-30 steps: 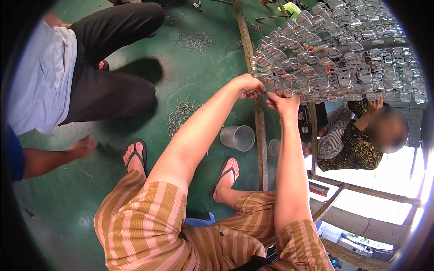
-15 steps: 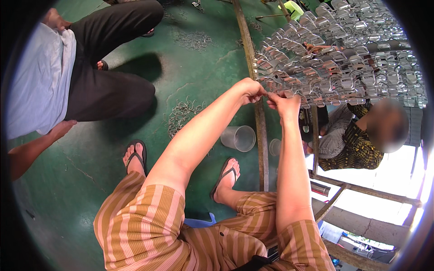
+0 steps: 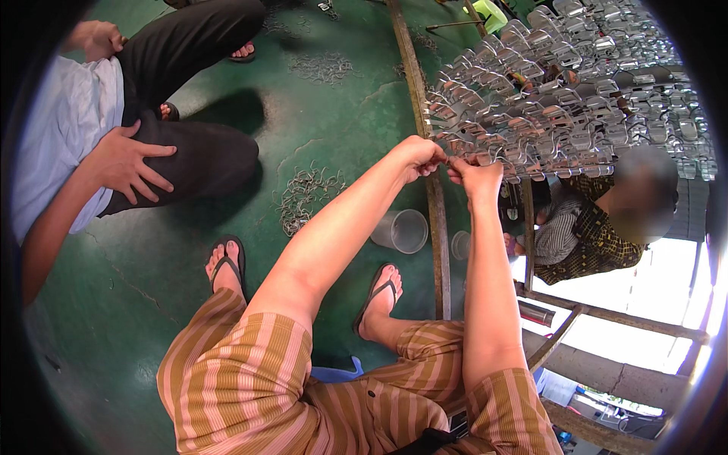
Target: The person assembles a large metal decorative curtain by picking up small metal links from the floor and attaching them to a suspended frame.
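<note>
Rows of shiny, bent, clear-looking pieces (image 3: 561, 114) hang close together at the upper right. At their near left corner my two hands meet, fingertips almost touching. My left hand (image 3: 422, 158) is closed in a pinch beside the wooden bar (image 3: 437, 250). Just to its right, my right hand (image 3: 479, 179) is also closed, thumb and fingers pressed together below the lowest row. Whatever sits between the fingertips is too small and too hidden to name.
Piles of bent wire hooks (image 3: 307, 196) lie on the green floor, with a translucent plastic tub (image 3: 402, 231) near the bar. One seated person (image 3: 182, 163) is at the left; another (image 3: 588, 220) sits beyond the hanging rows. A wooden frame (image 3: 629, 326) stands at the right.
My hands stay at the same corner, with only a slight shift. The person at the left has brought a spread hand onto their thigh. The person beyond the rows has tilted their head.
</note>
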Motion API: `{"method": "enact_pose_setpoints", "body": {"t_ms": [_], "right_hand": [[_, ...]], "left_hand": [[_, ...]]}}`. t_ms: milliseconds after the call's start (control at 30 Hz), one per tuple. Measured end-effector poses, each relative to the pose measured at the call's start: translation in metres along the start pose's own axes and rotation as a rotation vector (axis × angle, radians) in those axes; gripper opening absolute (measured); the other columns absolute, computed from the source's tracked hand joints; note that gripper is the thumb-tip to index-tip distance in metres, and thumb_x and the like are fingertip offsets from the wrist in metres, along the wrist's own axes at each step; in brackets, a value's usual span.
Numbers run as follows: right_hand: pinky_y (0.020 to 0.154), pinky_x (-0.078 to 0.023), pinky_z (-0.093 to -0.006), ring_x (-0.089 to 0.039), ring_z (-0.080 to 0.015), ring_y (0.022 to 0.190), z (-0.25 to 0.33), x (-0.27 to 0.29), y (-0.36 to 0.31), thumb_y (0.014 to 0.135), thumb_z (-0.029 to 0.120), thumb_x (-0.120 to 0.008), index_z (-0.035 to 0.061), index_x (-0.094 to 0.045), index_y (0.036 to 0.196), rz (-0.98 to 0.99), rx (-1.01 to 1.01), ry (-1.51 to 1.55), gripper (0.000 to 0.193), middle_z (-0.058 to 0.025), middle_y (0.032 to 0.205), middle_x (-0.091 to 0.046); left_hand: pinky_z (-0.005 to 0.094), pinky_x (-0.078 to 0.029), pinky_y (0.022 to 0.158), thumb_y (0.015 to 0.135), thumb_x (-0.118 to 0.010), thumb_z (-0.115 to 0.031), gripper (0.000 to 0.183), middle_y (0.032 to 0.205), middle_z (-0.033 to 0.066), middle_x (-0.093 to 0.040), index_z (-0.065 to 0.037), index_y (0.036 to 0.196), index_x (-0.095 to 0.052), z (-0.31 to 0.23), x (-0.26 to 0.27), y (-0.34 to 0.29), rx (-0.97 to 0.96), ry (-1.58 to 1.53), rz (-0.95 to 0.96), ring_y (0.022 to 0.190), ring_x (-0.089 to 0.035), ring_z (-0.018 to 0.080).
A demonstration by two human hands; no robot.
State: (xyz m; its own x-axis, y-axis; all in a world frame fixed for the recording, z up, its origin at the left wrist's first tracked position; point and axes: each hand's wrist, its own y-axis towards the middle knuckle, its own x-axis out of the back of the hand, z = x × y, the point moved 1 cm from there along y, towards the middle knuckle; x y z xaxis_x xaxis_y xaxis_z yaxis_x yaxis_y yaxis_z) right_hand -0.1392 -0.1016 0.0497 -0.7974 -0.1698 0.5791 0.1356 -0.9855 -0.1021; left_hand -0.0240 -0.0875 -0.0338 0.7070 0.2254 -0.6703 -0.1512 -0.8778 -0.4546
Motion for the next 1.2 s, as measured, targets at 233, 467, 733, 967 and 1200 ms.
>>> {"method": "enact_pose_setpoints", "body": {"t_ms": [233, 467, 733, 967, 1200], "right_hand": [[0.047, -0.052, -0.0243, -0.062, -0.0176, 0.052, -0.005, -0.001, -0.003, 0.071, 0.000, -0.069, -0.0078, -0.059, 0.070, -0.001, -0.014, 0.073, 0.013, -0.0127, 0.067, -0.063], [0.046, -0.052, -0.0242, -0.062, -0.0171, 0.053, -0.012, -0.003, 0.001, 0.072, -0.002, -0.068, -0.0074, -0.059, 0.075, -0.026, -0.003, 0.063, 0.011, -0.0111, 0.068, -0.062], [0.051, -0.050, -0.0250, -0.064, -0.0133, 0.054, -0.019, -0.001, 0.006, 0.069, 0.009, -0.072, -0.0065, -0.061, 0.065, -0.123, 0.115, -0.074, 0.020, -0.0100, 0.060, -0.064], [0.059, -0.050, -0.0299, -0.064, -0.0183, 0.056, -0.019, -0.004, 0.002, 0.069, 0.019, -0.071, -0.0030, -0.063, 0.065, -0.226, 0.099, -0.123, 0.023, -0.0092, 0.058, -0.064], [0.066, -0.049, -0.0363, -0.064, -0.0295, 0.063, -0.016, -0.015, -0.009, 0.070, 0.027, -0.065, 0.0019, -0.065, 0.066, -0.436, 0.069, -0.345, 0.026, -0.0111, 0.058, -0.063]], "left_hand": [[0.0247, -0.028, 0.041, 0.075, -0.059, -0.002, 0.010, 0.055, 0.0046, -0.049, 0.000, 0.065, -0.056, 0.004, -0.003, -0.003, 0.009, -0.042, 0.000, 0.048, -0.045, 0.0127], [0.0243, -0.029, 0.042, 0.075, -0.059, -0.003, 0.009, 0.058, 0.0046, -0.049, -0.001, 0.066, -0.057, 0.008, 0.000, 0.002, 0.009, -0.094, -0.016, 0.048, -0.043, 0.0119], [0.0213, -0.031, 0.047, 0.074, -0.062, -0.004, 0.005, 0.065, -0.0002, -0.051, -0.004, 0.077, -0.058, 0.006, 0.003, -0.008, -0.127, 0.040, 0.070, 0.054, -0.043, 0.0078], [0.0203, -0.033, 0.049, 0.075, -0.065, -0.007, 0.010, 0.071, -0.0018, -0.056, -0.006, 0.082, -0.059, 0.009, 0.005, -0.008, -0.217, 0.206, 0.015, 0.057, -0.044, 0.0052], [0.0209, -0.033, 0.048, 0.075, -0.066, -0.008, 0.011, 0.066, -0.0033, -0.056, -0.004, 0.083, -0.063, 0.016, 0.003, -0.002, -0.301, 0.336, -0.026, 0.055, -0.044, 0.0043]]}}
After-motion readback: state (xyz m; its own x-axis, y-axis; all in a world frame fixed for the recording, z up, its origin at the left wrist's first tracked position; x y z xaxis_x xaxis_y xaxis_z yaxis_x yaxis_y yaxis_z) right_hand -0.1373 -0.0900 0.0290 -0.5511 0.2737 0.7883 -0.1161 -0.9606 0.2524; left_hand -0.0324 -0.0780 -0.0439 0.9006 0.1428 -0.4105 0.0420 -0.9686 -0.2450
